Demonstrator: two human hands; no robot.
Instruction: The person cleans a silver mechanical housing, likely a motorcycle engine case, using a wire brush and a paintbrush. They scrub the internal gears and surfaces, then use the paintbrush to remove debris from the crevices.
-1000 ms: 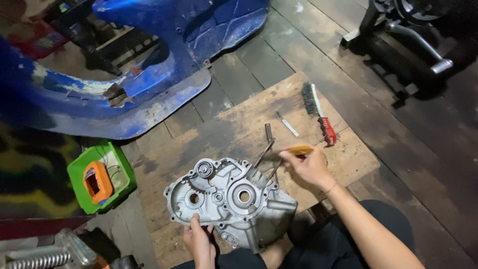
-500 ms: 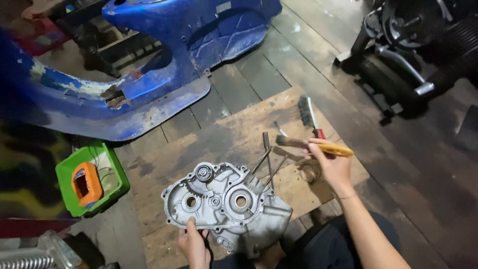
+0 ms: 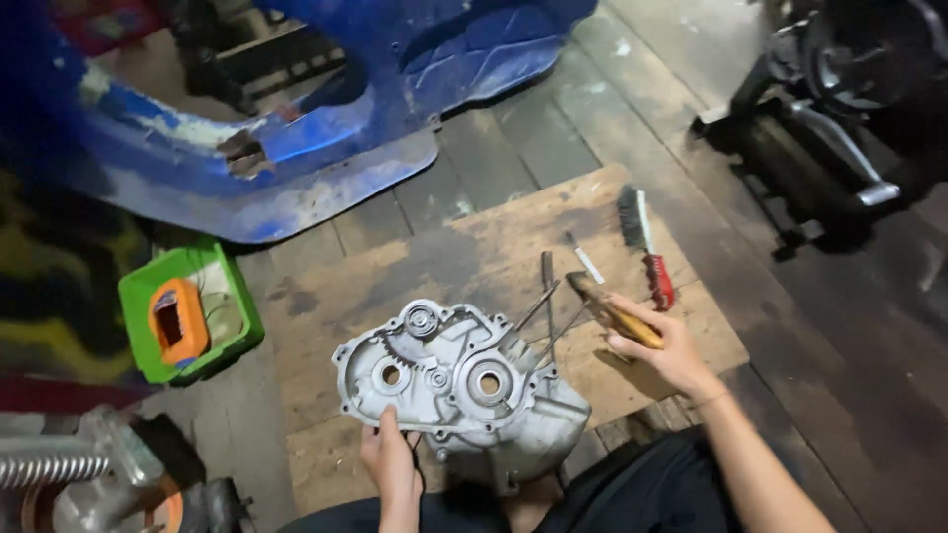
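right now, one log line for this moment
left hand: holds engine casing edge | right hand: grips yellow-handled brush | wire brush: on board

Dim light, dark blurry edges, soft focus.

Left hand [image 3: 390, 459]: near lower edge of view, fingers pointing up and curled in a grip. Right hand [image 3: 660, 341]: forearm bare, extended diagonally from lower right, wrist bent slightly, fingers [image 3: 632, 318] wrapped closed, knuckles up.
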